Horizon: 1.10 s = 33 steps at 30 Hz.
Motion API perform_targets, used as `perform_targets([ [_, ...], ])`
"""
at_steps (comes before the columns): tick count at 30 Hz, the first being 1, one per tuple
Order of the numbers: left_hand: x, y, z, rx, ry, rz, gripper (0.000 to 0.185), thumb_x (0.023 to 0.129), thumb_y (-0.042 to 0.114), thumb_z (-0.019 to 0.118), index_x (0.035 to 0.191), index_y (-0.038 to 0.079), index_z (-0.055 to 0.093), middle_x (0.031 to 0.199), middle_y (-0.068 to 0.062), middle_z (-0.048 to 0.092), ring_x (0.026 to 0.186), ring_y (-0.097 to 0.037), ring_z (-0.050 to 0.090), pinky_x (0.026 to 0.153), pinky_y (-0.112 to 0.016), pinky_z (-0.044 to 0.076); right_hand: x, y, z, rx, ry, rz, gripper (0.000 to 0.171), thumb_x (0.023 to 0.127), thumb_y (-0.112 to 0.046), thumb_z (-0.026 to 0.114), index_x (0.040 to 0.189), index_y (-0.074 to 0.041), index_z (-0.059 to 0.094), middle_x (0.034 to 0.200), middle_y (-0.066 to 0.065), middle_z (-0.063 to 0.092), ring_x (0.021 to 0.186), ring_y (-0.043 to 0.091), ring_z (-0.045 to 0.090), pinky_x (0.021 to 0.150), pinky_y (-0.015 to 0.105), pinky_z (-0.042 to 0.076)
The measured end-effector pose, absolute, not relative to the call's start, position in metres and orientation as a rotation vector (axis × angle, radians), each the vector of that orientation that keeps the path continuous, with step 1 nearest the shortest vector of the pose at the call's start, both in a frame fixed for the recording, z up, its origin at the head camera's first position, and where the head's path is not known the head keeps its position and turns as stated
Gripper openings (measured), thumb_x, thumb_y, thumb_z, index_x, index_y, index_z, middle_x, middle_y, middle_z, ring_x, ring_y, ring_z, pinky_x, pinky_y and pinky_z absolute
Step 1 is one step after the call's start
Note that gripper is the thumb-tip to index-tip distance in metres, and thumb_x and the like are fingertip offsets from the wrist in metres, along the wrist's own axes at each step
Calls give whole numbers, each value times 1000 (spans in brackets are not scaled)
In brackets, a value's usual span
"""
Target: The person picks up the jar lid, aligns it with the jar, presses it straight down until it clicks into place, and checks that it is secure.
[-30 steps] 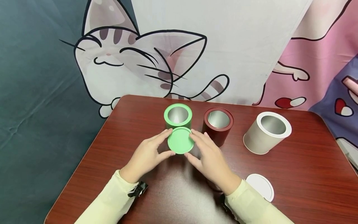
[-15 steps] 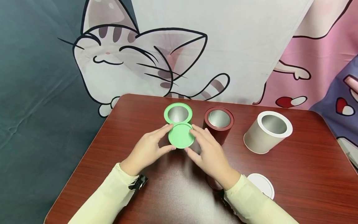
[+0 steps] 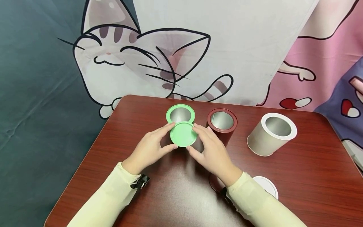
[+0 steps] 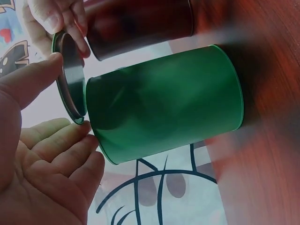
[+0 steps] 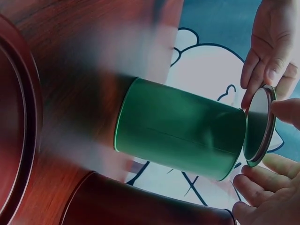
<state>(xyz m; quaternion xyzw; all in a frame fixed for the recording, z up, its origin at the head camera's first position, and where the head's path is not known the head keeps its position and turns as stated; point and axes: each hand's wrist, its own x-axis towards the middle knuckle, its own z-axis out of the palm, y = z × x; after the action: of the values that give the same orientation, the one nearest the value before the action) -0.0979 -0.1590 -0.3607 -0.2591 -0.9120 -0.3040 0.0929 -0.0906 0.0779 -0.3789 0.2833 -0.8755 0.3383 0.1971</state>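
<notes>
**Green lid held at mouth of green tin**

Moved up and back since a second ago: green lid [image 3: 183, 135], then clear of the green tin [image 3: 180, 117], now overlapping the near edge of its open mouth in the head view. Both hands carried along with it; other tins unmoved.

Left hand [image 3: 149, 150]: thumb and fingertips pinching the lid's left rim, palm open toward the tin in the left wrist view. Right hand [image 3: 213, 154]: fingertips pinching the right rim, fingers lightly curled. Lid held between the two, roughly level, just above and in front of the tin's rim; wrist views show a gap between lid [image 5: 259, 125] and tin [image 5: 180, 128], so not seated.

Green tin upright on the reddish-brown wooden table [image 3: 312, 176], near its far edge. Dark red tin [image 3: 221, 126] just to its right, open, upright. White tin [image 3: 271, 134] farther right, well apart, open, leaning. White lid [image 3: 267, 186] flat on the table beside the right sleeve [image 3: 255, 201]. Dark red lid [image 3: 214, 183] mostly hidden under the right wrist. Cartoon cat cloth [image 3: 136, 63] hanging behind the table.
</notes>
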Motion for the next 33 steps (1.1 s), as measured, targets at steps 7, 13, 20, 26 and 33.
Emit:
perform_targets([
  [7, -100, -158, -359, -753, -2726, -921, 73, 85, 24, 82, 147, 4, 50, 146, -12, 55, 130, -25, 56, 106, -43, 47, -97, 78, -373, 785, -2513, 924, 58, 84, -27, 79, 132, -1, 60, 137, 12, 61, 133, 25, 53, 118, 46, 31],
  [13, -101, -158, -358, -727, -2754, -894, 71, 88, 25, 76, 148, 2, 47, 148, -15, 52, 133, -28, 53, 108, -45, 45, -102, 75, -370, 801, -2529, 914, 59, 84, -27, 79, 133, 0, 60, 136, 13, 62, 132, 29, 54, 117, 48, 32],
  [20, -103, -158, -355, -700, -2779, -912, 71, 89, 25, 73, 149, 2, 45, 150, -16, 49, 136, -29, 50, 109, -46, 43, -106, 74, -369, 777, -2575, 899, 61, 85, -29, 79, 135, -2, 58, 137, 11, 61, 131, 29, 54, 116, 43, 34],
  [26, -108, -158, -355, -704, -2753, -921, 70, 89, 23, 74, 149, 1, 45, 149, -14, 50, 136, -28, 50, 110, -44, 43, -110, 73, -363, 759, -2617, 892, 63, 85, -31, 79, 138, -4, 56, 140, 10, 59, 133, 25, 53, 111, 43, 42],
  [33, -111, -160, -354, -698, -2739, -949, 70, 88, 22, 74, 149, 1, 46, 149, -13, 51, 134, -27, 53, 108, -44, 45, -113, 72, -358, 763, -2640, 913, 64, 85, -31, 78, 139, -3, 56, 141, 10, 59, 133, 26, 53, 111, 43, 42],
])
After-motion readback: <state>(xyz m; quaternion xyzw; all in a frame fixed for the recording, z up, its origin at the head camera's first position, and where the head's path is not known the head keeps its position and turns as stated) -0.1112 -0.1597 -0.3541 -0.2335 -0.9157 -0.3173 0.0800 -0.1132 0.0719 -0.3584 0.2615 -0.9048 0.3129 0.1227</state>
